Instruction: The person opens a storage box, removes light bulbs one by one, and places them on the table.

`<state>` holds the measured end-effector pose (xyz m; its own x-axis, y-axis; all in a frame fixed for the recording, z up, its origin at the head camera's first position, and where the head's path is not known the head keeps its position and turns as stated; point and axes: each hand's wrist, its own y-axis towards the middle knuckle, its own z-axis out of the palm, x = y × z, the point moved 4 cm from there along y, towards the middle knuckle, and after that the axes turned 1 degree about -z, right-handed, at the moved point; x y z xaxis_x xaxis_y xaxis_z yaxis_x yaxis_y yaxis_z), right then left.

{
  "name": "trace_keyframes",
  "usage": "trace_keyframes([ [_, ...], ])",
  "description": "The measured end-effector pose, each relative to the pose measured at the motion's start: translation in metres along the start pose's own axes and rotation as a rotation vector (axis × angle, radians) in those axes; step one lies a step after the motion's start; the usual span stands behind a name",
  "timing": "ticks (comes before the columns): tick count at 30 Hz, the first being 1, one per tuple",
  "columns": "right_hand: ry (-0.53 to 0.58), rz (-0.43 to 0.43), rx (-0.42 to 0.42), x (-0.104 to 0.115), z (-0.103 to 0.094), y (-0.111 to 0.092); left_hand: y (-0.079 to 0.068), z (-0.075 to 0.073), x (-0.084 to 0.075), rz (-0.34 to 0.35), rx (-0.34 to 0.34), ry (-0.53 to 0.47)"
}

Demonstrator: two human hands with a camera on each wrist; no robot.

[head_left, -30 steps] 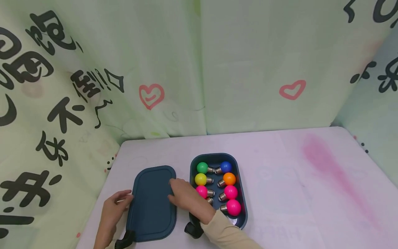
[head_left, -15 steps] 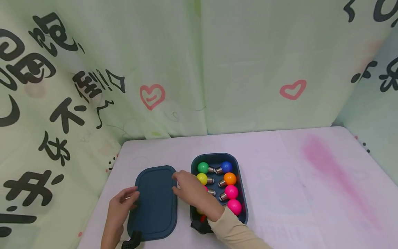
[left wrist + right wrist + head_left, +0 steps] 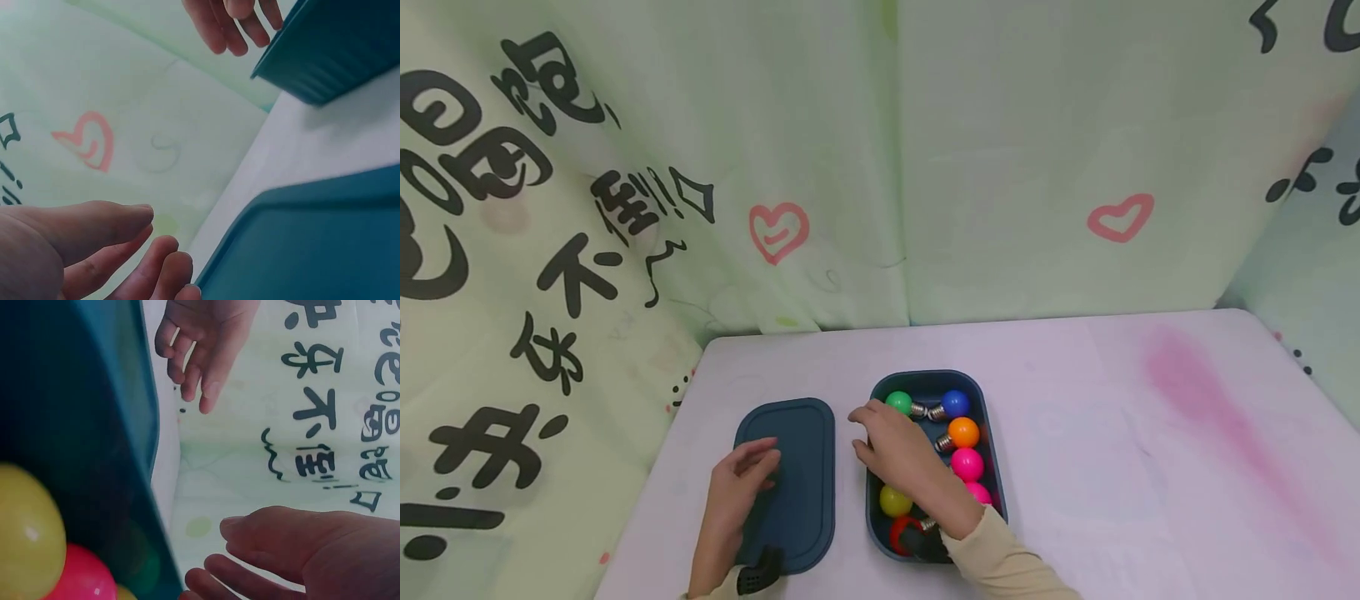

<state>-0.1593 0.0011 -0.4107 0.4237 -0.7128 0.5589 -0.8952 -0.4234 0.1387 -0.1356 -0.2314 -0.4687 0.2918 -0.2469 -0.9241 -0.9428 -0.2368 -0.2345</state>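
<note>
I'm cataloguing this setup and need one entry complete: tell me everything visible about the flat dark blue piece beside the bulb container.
The flat dark blue piece is a rounded rectangle, lid-like and apparently plastic, with a matte face and a border line following its edge. It lies on the pale table, long sides running away from the person, apart from the bulb container on its right. The left hand covers part of its left side in the head view; contact is unclear.

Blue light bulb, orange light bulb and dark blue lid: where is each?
Blue light bulb (image 3: 956, 404), head view, on its round globe.
Orange light bulb (image 3: 964, 432), head view, on its round globe.
Dark blue lid (image 3: 799, 487), head view, on its flat middle.
</note>
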Motion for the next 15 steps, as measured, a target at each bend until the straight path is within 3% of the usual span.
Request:
trace_keyframes([
  [15,0.056,0.069,-0.034,-0.028,-0.009,-0.008,-0.004,0.046,-0.006,0.058,0.081,-0.069],
])
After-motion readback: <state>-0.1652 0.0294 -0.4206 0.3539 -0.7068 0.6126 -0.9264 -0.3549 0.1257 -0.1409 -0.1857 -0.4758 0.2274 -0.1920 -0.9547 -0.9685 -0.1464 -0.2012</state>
